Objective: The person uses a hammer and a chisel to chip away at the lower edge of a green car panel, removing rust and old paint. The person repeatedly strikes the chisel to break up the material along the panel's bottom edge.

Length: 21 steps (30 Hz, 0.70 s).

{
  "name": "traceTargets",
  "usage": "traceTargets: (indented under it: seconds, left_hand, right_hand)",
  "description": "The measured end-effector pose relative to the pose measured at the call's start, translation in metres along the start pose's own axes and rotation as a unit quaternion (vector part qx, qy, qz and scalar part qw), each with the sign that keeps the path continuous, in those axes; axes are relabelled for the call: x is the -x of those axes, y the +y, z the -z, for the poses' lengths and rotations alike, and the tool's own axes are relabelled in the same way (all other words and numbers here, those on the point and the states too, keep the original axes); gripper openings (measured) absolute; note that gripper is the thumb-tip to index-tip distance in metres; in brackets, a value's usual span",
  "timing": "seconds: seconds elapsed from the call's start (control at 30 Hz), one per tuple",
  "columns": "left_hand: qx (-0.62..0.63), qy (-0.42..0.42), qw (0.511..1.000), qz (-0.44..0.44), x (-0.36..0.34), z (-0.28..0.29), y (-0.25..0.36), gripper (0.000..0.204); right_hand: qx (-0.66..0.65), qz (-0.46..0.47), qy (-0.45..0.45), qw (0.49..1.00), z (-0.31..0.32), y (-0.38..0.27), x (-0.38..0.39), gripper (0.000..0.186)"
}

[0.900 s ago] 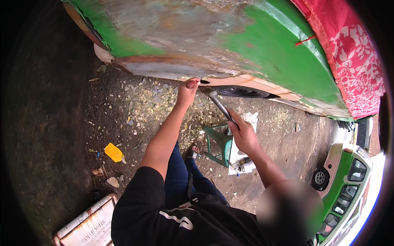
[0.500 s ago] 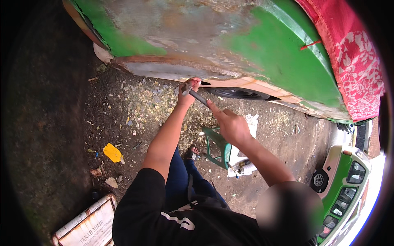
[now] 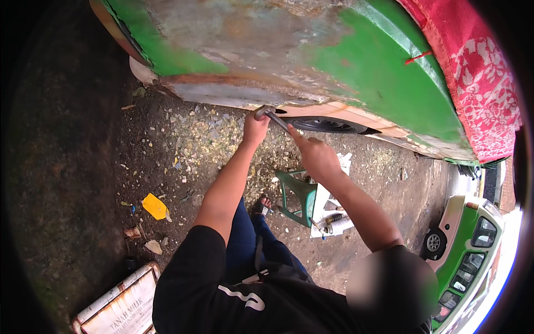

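Observation:
The vehicle panel (image 3: 378, 67) above me has patchy green paint and a scraped brown-grey area. My left hand (image 3: 256, 129) is closed at its lower pale edge, beside a dark slot; what it holds is hidden. My right hand (image 3: 319, 158) grips a metal hammer (image 3: 278, 121), its head over my left fingers near that edge. Whether the head touches anything there, I cannot tell. A dark wheel (image 3: 322, 123) shows under the panel, just right of the hammer.
Below the panel stand a green plastic stool (image 3: 300, 197) and a white sheet with metal tools (image 3: 334, 225). A yellow scrap (image 3: 154, 206) lies on littered ground. A rusty white signboard (image 3: 117, 303) is lower left, a green van (image 3: 461, 261) right, red patterned cloth (image 3: 473, 94) upper right.
The hammer head first swung left from beside my left hand to over it, and has since moved up and right toward the panel edge. My right hand followed; my left stayed nearly still.

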<state>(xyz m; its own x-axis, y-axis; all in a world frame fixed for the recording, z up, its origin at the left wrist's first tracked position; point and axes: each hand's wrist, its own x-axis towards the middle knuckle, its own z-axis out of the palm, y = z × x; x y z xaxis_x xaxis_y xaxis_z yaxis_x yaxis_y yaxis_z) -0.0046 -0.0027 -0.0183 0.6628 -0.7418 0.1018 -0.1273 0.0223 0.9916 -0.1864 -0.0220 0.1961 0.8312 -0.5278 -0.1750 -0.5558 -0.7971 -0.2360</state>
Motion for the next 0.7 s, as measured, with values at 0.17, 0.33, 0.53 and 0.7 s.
traceTargets:
  seconds: [0.17,0.33,0.53,0.7]
  left_hand:
    - [0.018,0.004,0.999,-0.048,-0.011,0.011,-0.010,0.011]
    - [0.079,0.016,0.997,0.009,-0.012,-0.005,-0.008,0.008]
    - [0.031,0.000,0.999,0.031,-0.021,0.000,-0.003,0.010]
    - [0.064,0.004,0.997,0.041,0.000,-0.006,-0.002,0.012]
  right_hand:
    - [-0.100,0.074,0.078,0.989,0.007,-0.016,0.014,0.058]
    - [-0.046,0.038,0.043,0.997,0.002,-0.015,0.007,0.061]
    - [-0.057,-0.029,-0.023,0.998,-0.010,0.008,0.012,0.056]
    - [-0.180,-0.036,0.046,0.982,-0.023,0.016,0.056,0.054]
